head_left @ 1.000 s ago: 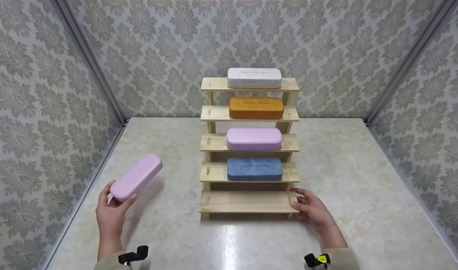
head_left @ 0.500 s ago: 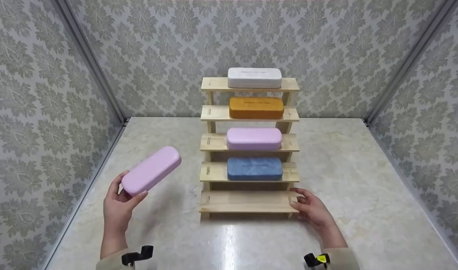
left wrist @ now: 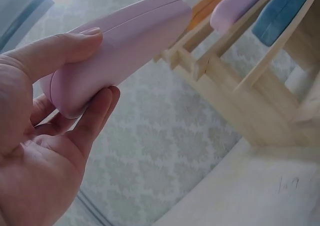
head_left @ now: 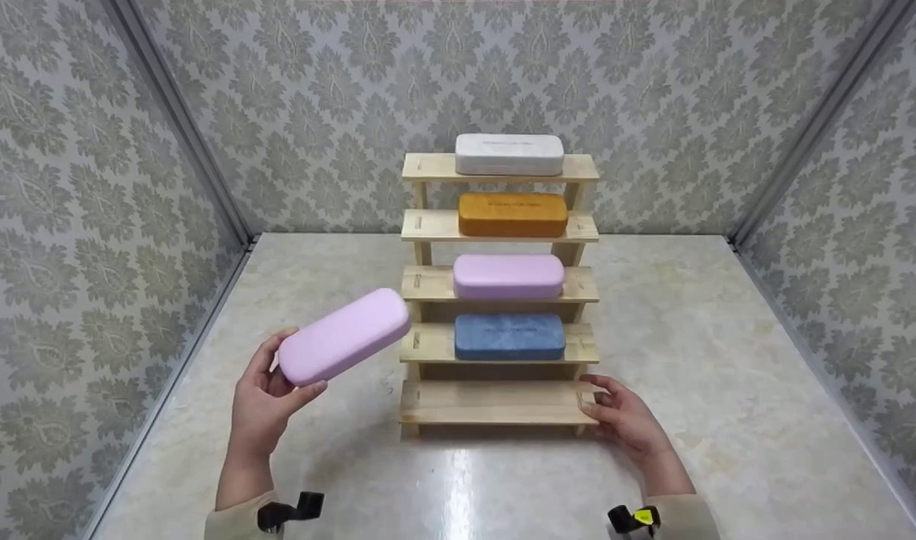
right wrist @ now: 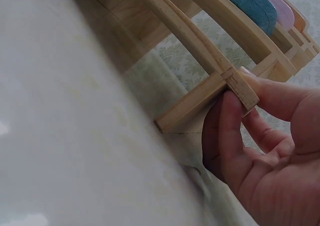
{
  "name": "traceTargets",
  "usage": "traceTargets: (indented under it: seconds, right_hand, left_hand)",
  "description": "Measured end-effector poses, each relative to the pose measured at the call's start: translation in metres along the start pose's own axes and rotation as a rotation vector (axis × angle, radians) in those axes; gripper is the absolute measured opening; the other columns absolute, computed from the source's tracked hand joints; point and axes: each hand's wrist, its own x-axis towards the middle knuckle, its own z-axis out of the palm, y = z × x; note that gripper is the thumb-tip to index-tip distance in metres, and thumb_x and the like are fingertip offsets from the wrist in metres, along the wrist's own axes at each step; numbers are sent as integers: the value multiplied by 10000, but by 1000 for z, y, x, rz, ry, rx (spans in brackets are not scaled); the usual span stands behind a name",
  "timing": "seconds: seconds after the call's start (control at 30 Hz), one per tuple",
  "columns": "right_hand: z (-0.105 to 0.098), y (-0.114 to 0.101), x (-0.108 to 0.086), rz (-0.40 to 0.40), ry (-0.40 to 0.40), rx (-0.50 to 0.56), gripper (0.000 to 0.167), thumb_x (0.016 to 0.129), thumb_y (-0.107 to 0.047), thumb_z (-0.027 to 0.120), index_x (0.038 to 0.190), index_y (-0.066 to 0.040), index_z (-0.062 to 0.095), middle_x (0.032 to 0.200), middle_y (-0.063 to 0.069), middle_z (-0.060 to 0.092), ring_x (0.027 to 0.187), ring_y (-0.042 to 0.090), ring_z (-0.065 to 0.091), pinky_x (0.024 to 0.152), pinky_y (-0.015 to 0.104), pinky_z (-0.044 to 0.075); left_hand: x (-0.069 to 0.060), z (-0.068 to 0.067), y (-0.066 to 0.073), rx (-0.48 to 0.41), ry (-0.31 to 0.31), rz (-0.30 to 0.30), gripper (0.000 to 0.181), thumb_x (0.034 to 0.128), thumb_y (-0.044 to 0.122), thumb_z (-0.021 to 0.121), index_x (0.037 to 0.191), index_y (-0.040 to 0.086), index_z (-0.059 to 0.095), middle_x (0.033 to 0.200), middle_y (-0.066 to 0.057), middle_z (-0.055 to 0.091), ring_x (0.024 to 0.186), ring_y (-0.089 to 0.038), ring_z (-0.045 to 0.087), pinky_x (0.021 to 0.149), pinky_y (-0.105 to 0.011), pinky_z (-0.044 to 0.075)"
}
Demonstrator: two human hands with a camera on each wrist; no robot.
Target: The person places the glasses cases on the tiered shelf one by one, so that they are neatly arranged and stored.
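Note:
My left hand (head_left: pixel 266 397) grips a pink glasses case (head_left: pixel 345 337) by its near end, thumb on one side and fingers on the other. The case is tilted, its far end reaching up toward the left edge of a wooden tiered rack (head_left: pixel 495 405). In the left wrist view the held case (left wrist: pixel 125 41) shows a seam along its side. With thumb and fingers my right hand (head_left: pixel 629 420) pinches the right end of the rack's lowest shelf; the right wrist view shows that shelf end (right wrist: pixel 240 88) between them. The lowest shelf bears no case.
On the rack's upper shelves sit a white case (head_left: pixel 509 155), an orange case (head_left: pixel 512 215), another pink case (head_left: pixel 508 276) and a blue case (head_left: pixel 509 337), one per shelf. The rack stands on a pale marbled table (head_left: pixel 698 337) with patterned walls (head_left: pixel 458 75) around it.
My left hand has carried the pink glasses case right and slightly up, closer to the rack, turning it more level. The right hand has stayed at the lowest shelf.

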Motion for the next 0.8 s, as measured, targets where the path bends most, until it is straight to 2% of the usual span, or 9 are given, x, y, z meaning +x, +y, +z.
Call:
traceTargets:
  seconds: [0.23,0.4,0.57,0.67,0.8]
  right_hand:
    - [-1,-1,0,7,20,-32,722,970,-134,699,1543,47,300,1185,25,673,957,131,712,755,278,600]
    - [-1,0,2,19,35,-38,705,968,-136,701,1542,23,323,1192,26,675,954,135,715,751,281,599]
    - [-2,1,2,0,-2,-4,715,979,-117,684,1549,46,285,1195,43,666,970,149,717,777,308,617]
    - [-2,1,2,-10,-24,15,725,984,-105,673,1554,62,257,1194,60,656,979,162,716,786,332,626]
    - [-2,2,1,-6,-15,19,724,976,-112,687,1549,54,276,1178,61,659,965,171,719,773,347,631]
  left_hand:
    - [0,19,2,-16,-143,118,831,705,-258,754,1452,-99,427,1397,-2,559,1231,-97,641,930,-244,590]
    - [2,34,1,-3,-223,159,814,700,-238,779,1431,-105,449,1381,-3,579,1222,-114,647,935,-256,591]
    - [2,50,-1,0,-286,149,807,701,-220,792,1431,-96,471,1377,-30,585,1205,-140,659,935,-277,596]
    - [2,60,-3,-7,-327,121,804,701,-201,804,1428,-86,481,1367,-50,586,1187,-157,664,919,-286,605]
    - [2,70,-8,-19,-381,100,803,697,-182,821,1420,-78,487,1351,-67,589,1150,-167,668,907,-283,608]
